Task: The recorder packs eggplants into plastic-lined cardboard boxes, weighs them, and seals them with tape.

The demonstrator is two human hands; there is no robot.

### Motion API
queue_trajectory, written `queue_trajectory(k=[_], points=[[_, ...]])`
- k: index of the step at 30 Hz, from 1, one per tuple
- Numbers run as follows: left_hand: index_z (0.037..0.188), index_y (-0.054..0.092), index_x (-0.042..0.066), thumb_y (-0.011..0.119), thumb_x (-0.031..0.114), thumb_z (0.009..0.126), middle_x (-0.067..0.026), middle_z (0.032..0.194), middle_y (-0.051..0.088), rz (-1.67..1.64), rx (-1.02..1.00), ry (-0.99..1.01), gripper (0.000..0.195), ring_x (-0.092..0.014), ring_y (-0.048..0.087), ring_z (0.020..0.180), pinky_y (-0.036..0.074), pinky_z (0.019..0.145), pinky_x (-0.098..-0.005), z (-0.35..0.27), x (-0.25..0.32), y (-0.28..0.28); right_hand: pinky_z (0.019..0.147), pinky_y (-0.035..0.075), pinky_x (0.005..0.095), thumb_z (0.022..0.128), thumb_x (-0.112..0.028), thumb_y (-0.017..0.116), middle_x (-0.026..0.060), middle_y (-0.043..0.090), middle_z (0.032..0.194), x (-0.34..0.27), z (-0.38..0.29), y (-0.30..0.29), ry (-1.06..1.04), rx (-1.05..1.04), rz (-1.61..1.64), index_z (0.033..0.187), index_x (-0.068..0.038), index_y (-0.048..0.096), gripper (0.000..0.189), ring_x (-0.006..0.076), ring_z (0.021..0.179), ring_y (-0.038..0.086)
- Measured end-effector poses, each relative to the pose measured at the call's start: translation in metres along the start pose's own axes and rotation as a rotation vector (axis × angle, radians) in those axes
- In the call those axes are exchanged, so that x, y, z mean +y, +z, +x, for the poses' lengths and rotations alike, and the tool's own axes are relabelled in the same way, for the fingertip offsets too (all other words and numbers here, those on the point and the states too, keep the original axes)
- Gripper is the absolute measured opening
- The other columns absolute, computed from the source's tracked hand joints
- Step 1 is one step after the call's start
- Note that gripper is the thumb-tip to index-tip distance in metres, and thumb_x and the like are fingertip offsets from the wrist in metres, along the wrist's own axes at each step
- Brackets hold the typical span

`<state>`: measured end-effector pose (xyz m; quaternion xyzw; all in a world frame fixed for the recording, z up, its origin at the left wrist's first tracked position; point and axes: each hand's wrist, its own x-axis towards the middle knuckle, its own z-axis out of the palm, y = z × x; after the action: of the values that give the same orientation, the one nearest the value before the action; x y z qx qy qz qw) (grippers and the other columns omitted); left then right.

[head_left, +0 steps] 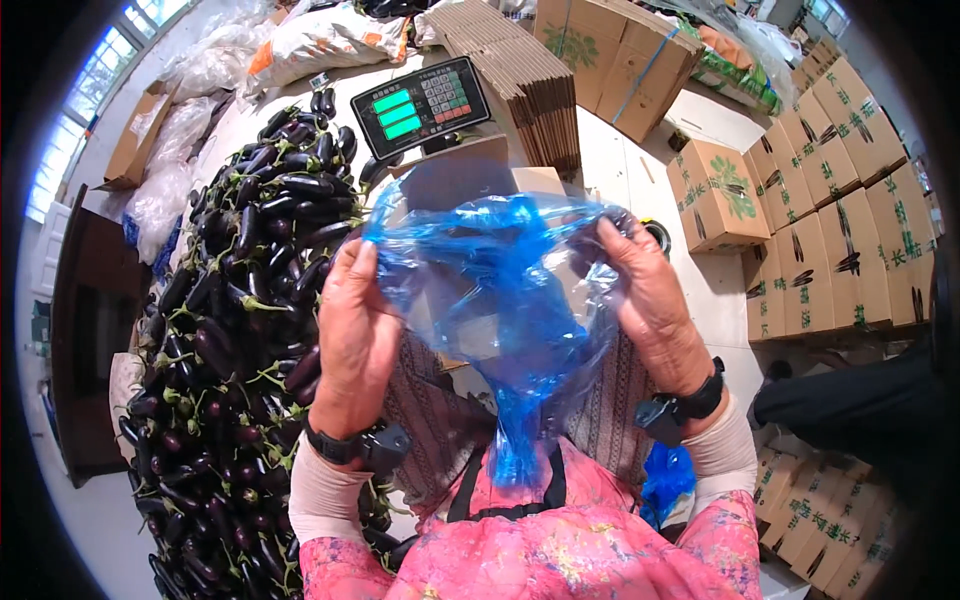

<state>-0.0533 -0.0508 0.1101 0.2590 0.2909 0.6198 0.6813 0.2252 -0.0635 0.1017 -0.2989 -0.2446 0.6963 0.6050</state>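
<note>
A thin blue plastic bag (517,300) is stretched between my two hands, its upper edge spread wide and its lower end hanging gathered over my lap. My left hand (356,330) pinches the bag's left edge between thumb and fingers. At the opposite edge, my right hand (649,292) grips the plastic, thumb uppermost. Behind the see-through bag a cardboard box is partly visible. A large heap of dark purple eggplants (247,225) lies beside my left arm. Beyond the bag stands a digital scale display (420,106) with lit green panels.
Flattened cardboard boxes (517,82) are stacked past the scale, beside a strapped cardboard bundle (611,52). Closed printed cartons (832,240) are piled at the right. Another person's dark-trousered leg (847,390) reaches in there. More blue plastic (667,476) lies by my right elbow.
</note>
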Motion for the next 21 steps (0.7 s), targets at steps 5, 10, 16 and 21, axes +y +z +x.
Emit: queue_trajectory(k=[5, 10, 16, 21], points=[[0.103, 0.056, 0.006, 0.054, 0.015, 0.097, -0.0014, 0.088, 0.063, 0.185, 0.016, -0.099, 0.011, -0.008, 0.058, 0.072, 0.049, 0.065, -0.0225, 0.023, 0.021, -0.022, 0.057, 0.048, 0.0164, 0.097, -0.012, 0.052, 0.0007, 0.060, 0.089, -0.023, 0.019, -0.014, 0.049, -0.130, 0.052, 0.106, -0.007, 0.053, 0.010, 0.0052, 0.068, 0.056], [0.099, 0.055, 0.005, 0.054, 0.015, 0.095, 0.0024, 0.084, 0.056, 0.793, -0.210, -0.071, 0.011, -0.004, 0.051, 0.075, 0.044, 0.068, -0.0195, 0.043, 0.050, -0.050, 0.057, 0.045, 0.0140, 0.096, -0.012, 0.055, -0.0026, 0.062, 0.086, -0.058, 0.032, -0.025, 0.181, -0.132, -0.293, 0.111, -0.006, 0.058, 0.017, 0.0004, 0.068, 0.055], [0.095, 0.055, 0.003, 0.053, 0.008, 0.095, -0.0040, 0.071, 0.058, 1.294, -0.010, 0.428, 0.006, -0.010, 0.055, 0.062, 0.044, 0.057, -0.0272, 0.114, 0.042, -0.066, 0.060, 0.044, 0.0284, 0.093, -0.023, 0.059, -0.0028, 0.063, 0.077, -0.043, 0.094, -0.041, -0.133, -0.142, -1.195, 0.096, -0.002, 0.067, 0.023, 0.0097, 0.062, 0.053], [0.098, 0.055, 0.003, 0.054, 0.011, 0.095, -0.0122, 0.074, 0.064, 1.442, 0.060, 0.702, 0.008, -0.020, 0.062, 0.061, 0.048, 0.058, -0.0331, 0.168, 0.027, -0.090, 0.060, 0.046, 0.0298, 0.090, -0.022, 0.060, 0.0110, 0.062, 0.067, -0.040, 0.152, -0.031, -0.403, -0.083, -1.451, 0.096, -0.003, 0.066, 0.021, 0.0155, 0.060, 0.059]])
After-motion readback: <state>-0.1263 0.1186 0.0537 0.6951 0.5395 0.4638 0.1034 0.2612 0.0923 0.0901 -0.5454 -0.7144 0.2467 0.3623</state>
